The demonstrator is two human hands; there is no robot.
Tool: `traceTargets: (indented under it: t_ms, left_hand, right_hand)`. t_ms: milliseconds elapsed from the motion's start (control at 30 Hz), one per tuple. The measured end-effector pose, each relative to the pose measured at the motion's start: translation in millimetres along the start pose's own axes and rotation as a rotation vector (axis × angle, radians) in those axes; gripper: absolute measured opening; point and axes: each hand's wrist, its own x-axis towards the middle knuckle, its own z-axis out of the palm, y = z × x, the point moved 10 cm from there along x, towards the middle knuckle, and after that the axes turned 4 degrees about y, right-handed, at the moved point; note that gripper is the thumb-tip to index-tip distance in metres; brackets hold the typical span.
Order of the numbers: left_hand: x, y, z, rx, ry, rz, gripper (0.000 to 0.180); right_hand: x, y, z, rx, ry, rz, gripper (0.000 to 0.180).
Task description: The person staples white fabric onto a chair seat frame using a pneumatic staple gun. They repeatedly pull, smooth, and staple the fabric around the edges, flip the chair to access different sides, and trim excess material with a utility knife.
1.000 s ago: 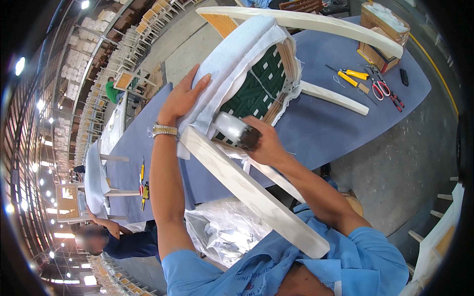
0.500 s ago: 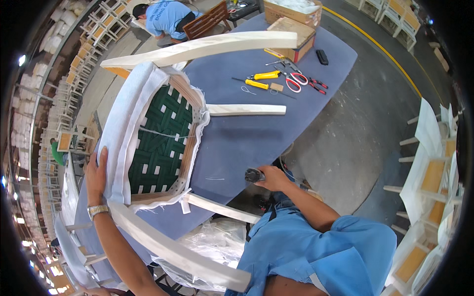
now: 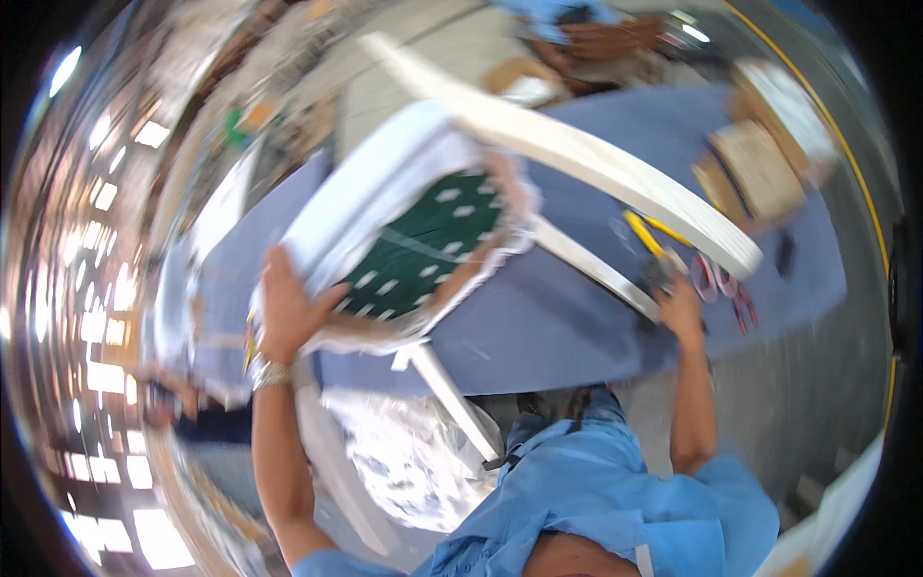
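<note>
An upturned chair with pale wooden legs [image 3: 615, 168] lies tilted on the blue-grey covered table. White fabric [image 3: 370, 173] wraps its seat, and dark green woven webbing [image 3: 423, 240] shows on the underside inside a wooden frame. My left hand [image 3: 286, 308] rests on the near left corner of the seat, fingers stretched and thumb spread over the fabric edge. To the right, my right hand [image 3: 681, 306] is closed around a dark tool [image 3: 660, 273], blurred by motion, beside a chair leg's end. Yellow-handled tools [image 3: 642, 233] and red-handled scissors [image 3: 707, 277] lie close by.
Cardboard boxes [image 3: 760, 173] stand at the table's far right, with a small black object [image 3: 786, 252] nearer. Clear plastic wrap [image 3: 413, 462] lies below the near edge. Another person in blue [image 3: 562, 14] is at the far side. The table cover [image 3: 548, 337] spreads under the chair.
My right hand has moved with the dark tool from beyond the table's near edge to the tools on top. My left thumb has spread over the seat edge. The view has swung left.
</note>
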Motion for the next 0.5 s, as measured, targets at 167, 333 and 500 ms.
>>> traceTargets:
  t_ms: [167, 333, 500]
  left_hand:
    - [-47, 117, -36, -0.265, -0.102, 0.435, 0.069]
    - [-64, 142, -26, -0.351, -0.426, 0.360, 0.063]
    - [-14, 138, -34, -0.430, -0.316, 0.365, 0.061]
  right_hand:
    - [51, 34, 23, 0.038, 0.015, -0.148, 0.053]
    - [81, -141, -121, 0.538, -0.050, -0.340, 0.046]
    - [-43, -375, -298, 0.550, 0.010, -1.528, 0.038]
